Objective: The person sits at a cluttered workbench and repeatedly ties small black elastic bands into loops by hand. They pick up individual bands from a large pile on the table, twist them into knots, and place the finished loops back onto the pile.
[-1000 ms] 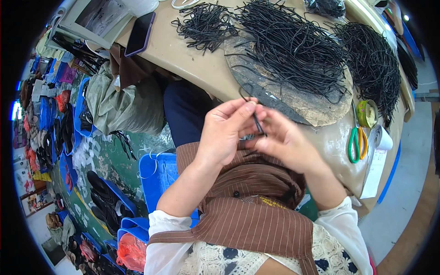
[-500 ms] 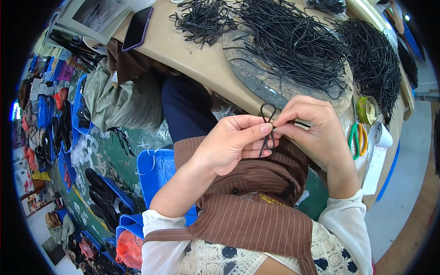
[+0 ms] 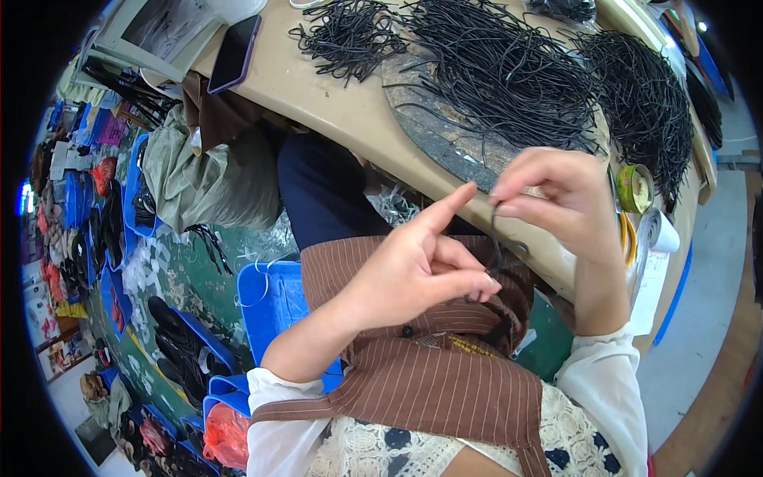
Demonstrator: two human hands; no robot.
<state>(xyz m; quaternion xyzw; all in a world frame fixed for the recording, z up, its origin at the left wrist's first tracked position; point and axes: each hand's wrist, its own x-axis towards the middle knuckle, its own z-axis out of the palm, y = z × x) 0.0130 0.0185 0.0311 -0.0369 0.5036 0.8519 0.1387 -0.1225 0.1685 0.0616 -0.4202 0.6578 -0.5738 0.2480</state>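
left hand [image 3: 413, 274] pinches cord's lower end, forefinger out | right hand [image 3: 556, 199] grips upper end, holding cord [image 3: 494, 238] taut | above brown apron [image 3: 429, 374], near table [image 3: 318, 87] edge

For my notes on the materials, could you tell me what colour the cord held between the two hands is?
Black. The cord shows best in the head view, the only one.
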